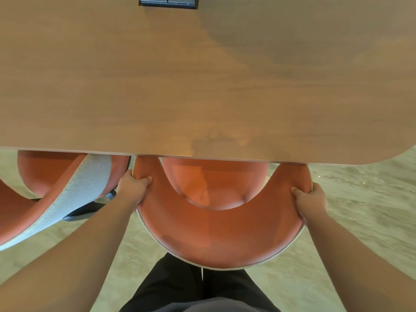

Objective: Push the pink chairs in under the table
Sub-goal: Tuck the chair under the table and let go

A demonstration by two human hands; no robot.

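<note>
A pink chair [216,235] with a curved backrest stands right in front of me, its seat partly under the near edge of the wooden table [202,86]. My left hand [132,188] grips the left end of the backrest, thumb on the inside. My right hand [310,199] grips the right end the same way. A second pink chair [56,199] with a grey mesh outer back stands to the left, turned at an angle, its seat also partly under the table.
A dark socket panel [167,2] is set into the far part of the tabletop. The table's rounded corner [400,154] lies at the right. Pale carpet [360,210] covers the floor. My dark trouser legs [202,289] are directly behind the chair.
</note>
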